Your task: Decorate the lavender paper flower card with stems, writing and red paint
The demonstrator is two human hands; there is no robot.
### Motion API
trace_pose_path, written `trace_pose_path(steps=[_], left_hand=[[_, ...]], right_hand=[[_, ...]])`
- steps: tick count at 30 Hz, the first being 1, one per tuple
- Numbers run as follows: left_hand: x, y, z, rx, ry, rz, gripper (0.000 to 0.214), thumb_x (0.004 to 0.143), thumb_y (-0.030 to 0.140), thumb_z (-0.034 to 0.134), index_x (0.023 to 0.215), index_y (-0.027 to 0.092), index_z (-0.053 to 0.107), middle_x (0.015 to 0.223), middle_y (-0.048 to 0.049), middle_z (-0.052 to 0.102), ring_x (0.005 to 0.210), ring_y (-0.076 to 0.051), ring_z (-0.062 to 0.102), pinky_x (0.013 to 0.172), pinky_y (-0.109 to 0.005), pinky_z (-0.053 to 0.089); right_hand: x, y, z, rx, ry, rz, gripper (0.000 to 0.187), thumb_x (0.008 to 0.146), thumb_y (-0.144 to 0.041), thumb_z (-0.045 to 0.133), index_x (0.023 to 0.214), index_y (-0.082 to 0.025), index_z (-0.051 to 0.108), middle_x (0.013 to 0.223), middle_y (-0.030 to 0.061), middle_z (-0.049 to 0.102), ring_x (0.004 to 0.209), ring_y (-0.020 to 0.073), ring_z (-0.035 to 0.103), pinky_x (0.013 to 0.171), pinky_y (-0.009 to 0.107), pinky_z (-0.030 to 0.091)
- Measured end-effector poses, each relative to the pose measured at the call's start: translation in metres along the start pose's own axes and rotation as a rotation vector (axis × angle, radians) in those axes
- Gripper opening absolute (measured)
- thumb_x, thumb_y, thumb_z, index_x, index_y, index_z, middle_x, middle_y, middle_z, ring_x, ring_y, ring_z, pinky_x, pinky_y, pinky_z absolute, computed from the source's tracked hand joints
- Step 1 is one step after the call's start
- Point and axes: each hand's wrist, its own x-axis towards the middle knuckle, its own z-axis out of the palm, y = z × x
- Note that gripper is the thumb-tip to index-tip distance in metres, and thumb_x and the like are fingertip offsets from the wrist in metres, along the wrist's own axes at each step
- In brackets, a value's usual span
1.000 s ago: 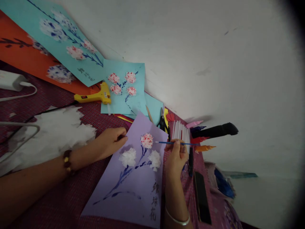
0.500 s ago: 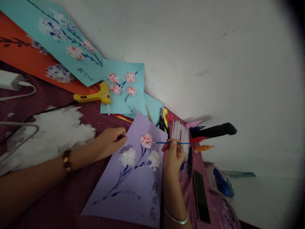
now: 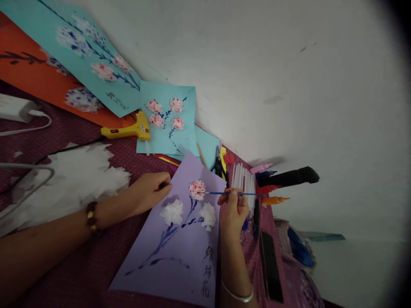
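Note:
A sheet of purple paper lies in front of me, painted with dark blue stems and dark written characters. Three crumpled paper flowers sit on it: a red-dabbed one at the top and two white ones, left and right. My right hand pinches a thin blue paintbrush, its tip touching the right side of the red-dabbed flower. At the sheet's left edge rests my left hand, fingers curled closed; whatever they may hold is hidden.
A yellow glue gun and white paper pieces lie left. Behind are turquoise and orange sheets with flowers, plus scissors. Glue sticks, paint tubes and a phone lie right, beside the wall.
The brush has shifted very slightly on the red-dabbed flower. Otherwise the view has moved a little, and both hands keep their places.

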Motion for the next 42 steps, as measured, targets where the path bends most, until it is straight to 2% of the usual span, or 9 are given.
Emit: trace_pose_path(steps=[9,17,24,38,42], left_hand=[[0.0,-0.002,0.002,-0.006,-0.001,-0.01,0.023,0.083,0.036,0.043,0.068,0.019,0.046,0.059,0.0028,0.045,0.056,-0.012,0.041,0.054,-0.025,0.029],[0.002,-0.009,0.004,0.004,0.009,0.055,0.022,0.085,0.034,0.043,0.069,0.019,0.048,0.062,0.0025,0.048,0.057,-0.011,0.041,0.055,-0.026,0.029],[0.0,-0.009,0.004,0.001,0.005,0.041,0.023,0.086,0.034,0.044,0.069,0.018,0.049,0.061,0.0025,0.048,0.056,-0.011,0.041,0.053,-0.026,0.028],[0.002,-0.013,0.006,0.041,0.012,0.043,0.022,0.086,0.032,0.043,0.071,0.018,0.05,0.061,0.0032,0.048,0.056,-0.011,0.041,0.053,-0.027,0.027],[0.002,-0.014,0.006,0.041,0.015,0.051,0.022,0.086,0.032,0.044,0.071,0.018,0.05,0.061,0.0032,0.048,0.056,-0.011,0.042,0.054,-0.026,0.027]], right_hand=[[0.002,-0.002,0.002,0.136,0.001,0.111,0.027,0.087,-0.044,0.056,0.079,-0.018,0.056,0.052,-0.0059,0.055,0.042,0.0098,0.049,0.048,0.023,0.04],[0.0,0.003,0.002,0.081,-0.03,0.101,0.027,0.088,-0.044,0.055,0.08,-0.018,0.057,0.051,-0.0058,0.056,0.044,0.0099,0.05,0.05,0.023,0.038],[-0.004,0.005,0.005,0.066,-0.079,0.07,0.026,0.089,-0.043,0.054,0.08,-0.019,0.057,0.051,-0.007,0.053,0.045,0.0098,0.048,0.051,0.023,0.037],[-0.005,0.005,0.005,0.019,-0.065,0.069,0.026,0.089,-0.043,0.053,0.08,-0.019,0.057,0.05,-0.0067,0.053,0.044,0.0094,0.048,0.048,0.022,0.033],[-0.004,0.004,0.006,0.03,-0.08,0.07,0.026,0.089,-0.043,0.053,0.08,-0.019,0.057,0.049,-0.0069,0.053,0.043,0.0092,0.048,0.049,0.022,0.035]])
